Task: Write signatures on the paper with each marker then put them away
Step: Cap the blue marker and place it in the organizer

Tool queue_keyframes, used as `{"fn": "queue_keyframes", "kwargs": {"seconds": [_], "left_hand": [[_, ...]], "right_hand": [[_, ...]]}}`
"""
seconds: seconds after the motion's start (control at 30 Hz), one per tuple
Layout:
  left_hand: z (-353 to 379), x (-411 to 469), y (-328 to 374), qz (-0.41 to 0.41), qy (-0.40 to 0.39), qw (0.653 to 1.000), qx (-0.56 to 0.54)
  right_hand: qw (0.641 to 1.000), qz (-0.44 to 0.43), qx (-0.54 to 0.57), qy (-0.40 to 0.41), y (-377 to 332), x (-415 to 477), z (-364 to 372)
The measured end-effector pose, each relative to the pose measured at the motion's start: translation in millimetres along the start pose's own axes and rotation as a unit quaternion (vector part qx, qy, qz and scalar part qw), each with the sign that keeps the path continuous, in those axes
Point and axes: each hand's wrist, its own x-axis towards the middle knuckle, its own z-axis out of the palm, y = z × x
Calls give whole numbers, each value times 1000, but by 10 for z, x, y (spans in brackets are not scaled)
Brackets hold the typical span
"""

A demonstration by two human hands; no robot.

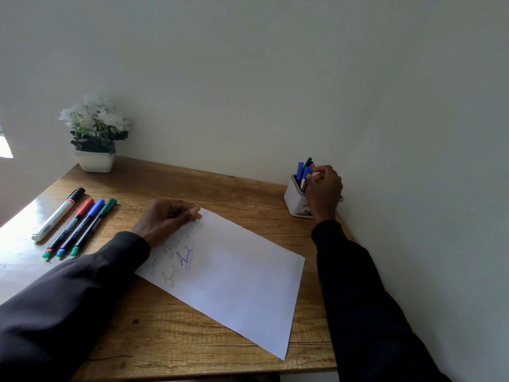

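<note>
At the upper right of the bench (165, 340), the right hand (323, 188) is at the white marker holder (292, 198), and the left hand (165, 220) is on the paper (225, 274).

The right hand's fingers are bent and their tips touch the markers in the holder (304, 169); I cannot tell if they pinch one. The left hand has its fingers curled in and presses on the top corner of the paper. The paper lies slanted in the middle of the frame, with signatures near its left edge. At the left lie four more markers side by side: a black-capped marker (59, 213), a red-capped marker (70, 226), a blue-capped marker (81, 227) and a green-capped marker (93, 226). A pot of white flowers (95, 161) stands at the upper left.
</note>
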Motion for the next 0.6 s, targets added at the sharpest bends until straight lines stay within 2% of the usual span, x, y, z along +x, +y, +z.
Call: {"fn": "queue_keyframes", "kwargs": {"seconds": [0.23, 0.6], "left_hand": [[2, 5, -4, -1, 6, 1000, -2], [-3, 16, -32, 11, 5, 1000, 7]], "right_hand": [[992, -23, -99, -74, 160, 134, 164], [999, -33, -17, -35, 198, 37, -5]]}}
